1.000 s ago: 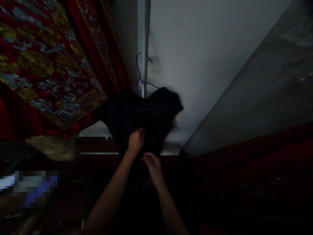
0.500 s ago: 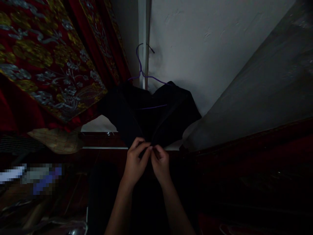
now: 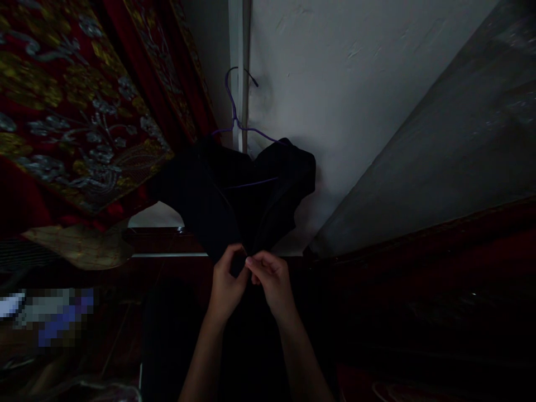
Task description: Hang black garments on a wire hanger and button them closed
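A dark short-sleeved garment (image 3: 201, 192), perhaps a shirt, hangs from a purple wire hanger (image 3: 262, 134) against the wall. Its front is parted in a V that narrows down to my fingers. Pinched at the garment's front edge is my left hand (image 3: 229, 276), thumb and forefinger close together. My right hand (image 3: 270, 276) meets it there, also pinching the dark cloth, its thumb laid over the meeting point. Whether a button or a zip lies between the fingertips is too dark to make out.
Red cloth with gold and silver embroidery (image 3: 96, 111) hangs at the left, above a beige cloth (image 3: 84, 245). A narrow pale vertical strip (image 3: 240, 33) runs behind the hanger. Greyish sheeting (image 3: 422, 139) slopes down at the right, over dark red material (image 3: 481, 240).
The view has shifted slightly right. The garment's right sleeve has drawn inward, and my right thumb now lies over the pinch point. Both hands still grip the garment.
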Tool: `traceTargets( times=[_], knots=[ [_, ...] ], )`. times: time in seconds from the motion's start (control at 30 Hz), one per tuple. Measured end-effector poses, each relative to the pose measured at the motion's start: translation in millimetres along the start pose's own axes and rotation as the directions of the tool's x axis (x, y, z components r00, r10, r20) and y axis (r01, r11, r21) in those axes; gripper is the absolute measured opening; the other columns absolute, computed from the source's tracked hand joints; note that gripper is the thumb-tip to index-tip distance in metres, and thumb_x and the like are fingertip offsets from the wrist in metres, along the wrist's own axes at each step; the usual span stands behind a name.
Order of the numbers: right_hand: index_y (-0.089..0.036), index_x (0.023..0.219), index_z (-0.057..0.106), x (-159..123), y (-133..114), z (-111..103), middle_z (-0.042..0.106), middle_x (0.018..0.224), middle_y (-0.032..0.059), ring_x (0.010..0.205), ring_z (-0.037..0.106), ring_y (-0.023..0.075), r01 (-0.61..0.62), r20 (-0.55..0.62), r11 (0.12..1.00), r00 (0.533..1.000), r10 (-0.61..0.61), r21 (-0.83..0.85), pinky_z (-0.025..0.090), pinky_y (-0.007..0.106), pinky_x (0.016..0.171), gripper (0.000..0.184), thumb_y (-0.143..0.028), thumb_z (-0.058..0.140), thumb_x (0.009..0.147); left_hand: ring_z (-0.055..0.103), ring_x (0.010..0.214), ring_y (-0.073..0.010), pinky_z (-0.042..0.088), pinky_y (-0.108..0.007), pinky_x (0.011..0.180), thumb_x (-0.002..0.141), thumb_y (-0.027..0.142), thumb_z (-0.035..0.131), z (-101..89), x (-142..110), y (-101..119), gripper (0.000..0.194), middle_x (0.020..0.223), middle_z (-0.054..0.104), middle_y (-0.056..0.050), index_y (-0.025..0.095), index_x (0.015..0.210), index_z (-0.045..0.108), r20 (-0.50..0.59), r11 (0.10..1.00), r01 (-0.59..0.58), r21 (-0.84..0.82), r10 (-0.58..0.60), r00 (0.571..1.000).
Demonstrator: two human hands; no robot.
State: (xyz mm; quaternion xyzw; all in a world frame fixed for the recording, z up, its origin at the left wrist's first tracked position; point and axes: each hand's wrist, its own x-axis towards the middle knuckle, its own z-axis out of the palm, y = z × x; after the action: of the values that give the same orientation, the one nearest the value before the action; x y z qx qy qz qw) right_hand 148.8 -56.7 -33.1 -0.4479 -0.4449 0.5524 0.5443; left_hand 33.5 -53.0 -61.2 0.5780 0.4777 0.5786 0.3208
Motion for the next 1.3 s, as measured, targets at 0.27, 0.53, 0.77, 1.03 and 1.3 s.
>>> traceTargets(
  times=[0.27,0.53,0.77,1.03,1.3],
  knots=[
    [-0.018,0.074,0.074,0,1,7,0.059,0.052,-0.0015,0.046,0.047,0.01,-0.05,0.025,0.996,0.999,0.048,0.071,0.033,0.023,0.046,0.027,-0.045,0.073,0.077,0.062,0.07,-0.0146,0.048,-0.025,0.065,0.084,0.019,0.067,0.4,0,3,0.005,0.072,0.063,0.001,0.02,0.08,0.069,-0.149,0.995,-0.067,0.067,0.077,0.986],
    [-0.017,0.069,0.07,6,4,18,0.054,0.046,-0.0036,0.039,0.042,0.0075,-0.048,-0.126,0.989,0.99,0.066,0.142,0.028,0.021,0.04,0.021,-0.037,0.071,0.072,0.062,0.068,-0.0152,0.047,-0.026,0.066,0.085,0.02,0.068,0.6,2,-1,0.011,0.069,0.064,0.001,0.019,0.074,0.069,-0.143,0.996,-0.039,0.082,0.05,0.988],
    [-0.016,0.061,0.068,69,-46,27,0.051,0.042,-0.0053,0.036,0.039,0.0059,0.062,-0.129,0.992,0.991,-0.048,0.11,0.024,0.019,0.037,0.015,-0.031,0.066,0.063,0.064,0.076,-0.0175,0.045,-0.027,0.072,0.085,0.023,0.07,11.1,8,-30,0.009,0.077,0.069,-0.001,0.019,0.078,0.069,-0.138,0.997,0.005,0.08,0.006,0.99],
    [-0.015,0.053,0.062,131,-125,50,0.046,0.04,-0.0074,0.036,0.035,0.0028,0.237,-0.112,0.97,0.967,-0.23,0.056,0.021,0.018,0.038,0.015,-0.018,0.06,0.068,0.063,0.074,-0.0181,0.044,-0.027,0.069,0.087,0.026,0.068,31.3,-3,-62,0.014,0.074,0.067,-0.002,0.019,0.075,0.066,-0.096,0.995,0.052,0.091,-0.043,0.994],
    [-0.016,0.062,0.065,108,-131,40,0.049,0.041,-0.007,0.036,0.039,0.0044,0.34,0.04,0.94,0.94,-0.339,-0.023,0.024,0.017,0.037,0.014,-0.027,0.062,0.071,0.067,0.082,-0.0182,0.049,-0.028,0.077,0.082,0.027,0.076,-15.0,58,-3,0.011,0.085,0.072,-0.003,0.02,0.09,0.073,-0.046,0.985,-0.093,0.142,0.101,0.994]
  ],
)
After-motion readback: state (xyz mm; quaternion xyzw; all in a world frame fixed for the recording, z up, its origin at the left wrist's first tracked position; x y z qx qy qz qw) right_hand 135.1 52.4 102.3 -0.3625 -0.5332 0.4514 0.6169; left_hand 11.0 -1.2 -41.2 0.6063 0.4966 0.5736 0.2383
